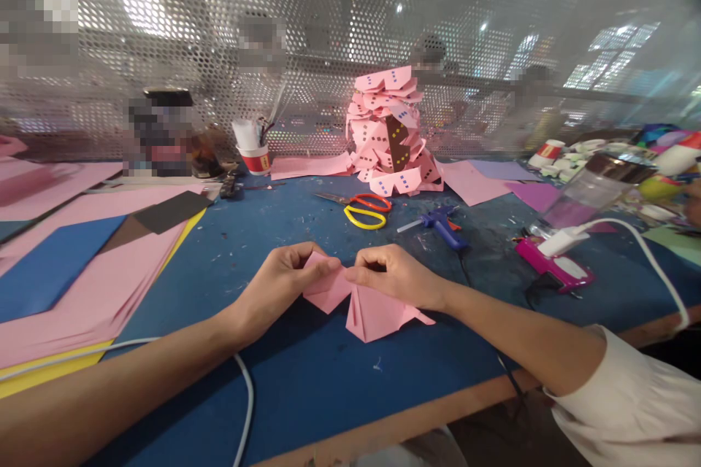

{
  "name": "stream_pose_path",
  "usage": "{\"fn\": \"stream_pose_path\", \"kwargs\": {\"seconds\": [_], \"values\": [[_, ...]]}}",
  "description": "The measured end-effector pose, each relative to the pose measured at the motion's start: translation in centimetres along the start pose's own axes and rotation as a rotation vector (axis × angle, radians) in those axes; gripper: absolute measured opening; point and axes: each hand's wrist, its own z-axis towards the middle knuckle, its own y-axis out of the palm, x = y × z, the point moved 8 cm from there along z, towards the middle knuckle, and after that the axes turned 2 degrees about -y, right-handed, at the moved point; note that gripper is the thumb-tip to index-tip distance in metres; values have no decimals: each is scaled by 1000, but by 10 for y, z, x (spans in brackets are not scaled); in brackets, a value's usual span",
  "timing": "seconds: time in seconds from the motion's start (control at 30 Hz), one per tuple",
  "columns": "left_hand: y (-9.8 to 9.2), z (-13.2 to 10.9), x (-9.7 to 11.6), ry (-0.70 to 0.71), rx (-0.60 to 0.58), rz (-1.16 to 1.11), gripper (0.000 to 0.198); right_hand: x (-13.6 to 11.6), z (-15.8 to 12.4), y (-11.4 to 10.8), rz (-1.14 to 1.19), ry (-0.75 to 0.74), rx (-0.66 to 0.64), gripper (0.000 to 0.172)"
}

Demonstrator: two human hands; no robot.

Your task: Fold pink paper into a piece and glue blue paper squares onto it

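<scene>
Over the middle of the blue table, my left hand [288,281] and my right hand [399,273] pinch a piece of folded pink paper [375,317] between thumbs and fingers. Its left part is in my left hand; the pleated right part spreads out below my right hand, ending in a narrow tip. Just beyond my hands lie scissors [366,211] with one red and one yellow handle loop. A blue glue gun [443,225] with a clear glue stick rests to their right. Farther back stands a tall stack of folded pink paper pieces [377,135] with small dotted marks.
At left lie pink sheets [142,263] with blue [60,266] and black [172,211] paper on top. A red-and-white paper cup [255,159] holds tools. On the right are a magenta power strip [553,266] with a white cable and a clear jar [580,190]. A perforated metal screen closes the back.
</scene>
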Motion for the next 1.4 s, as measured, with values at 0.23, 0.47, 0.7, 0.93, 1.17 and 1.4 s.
{"fn": "stream_pose_path", "kwargs": {"seconds": [0.23, 0.47, 0.7, 0.93, 1.17, 1.4], "values": [[-17, 1, -2, -4, 144, -207, 38, 5, 3, -8, 266, 68, -3, 59], [-31, 9, -7, -26, 224, -314, 36, 35, 11, -21, 567, 170, 151, 65], [-38, 11, -7, -14, 260, -368, 37, 29, 10, -25, 409, 60, 164, 67], [-34, 11, -9, -32, 240, -399, 37, 24, 8, -28, 327, 21, 192, 55], [-33, 10, -11, -33, 228, -396, 36, 14, 7, -30, 163, 17, 196, 57], [-33, 11, -13, -32, 231, -366, 34, 24, 6, -34, 102, 57, 254, 55]]}}
